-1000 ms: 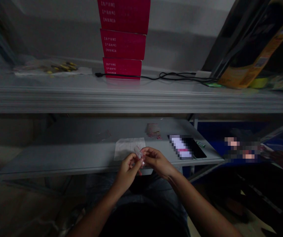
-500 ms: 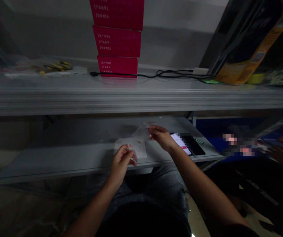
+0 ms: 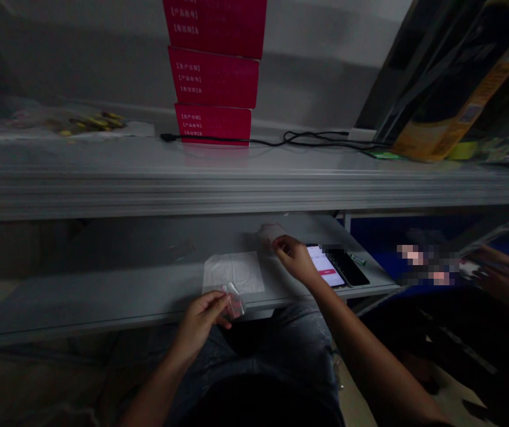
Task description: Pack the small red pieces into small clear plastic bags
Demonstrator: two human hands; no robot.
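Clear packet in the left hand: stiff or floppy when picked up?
Likely light and floppy: the clear plastic packet looks thin and creased, pinched by the left hand. Its glossy film may be slippery. The pinkish contents are too blurred to judge.

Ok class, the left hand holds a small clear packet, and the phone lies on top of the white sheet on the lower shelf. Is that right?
Not quite: the head view shows the phone lying to the right of the white sheet, not on top of it. The left hand does hold the small clear packet, and the sheet is on the lower shelf.
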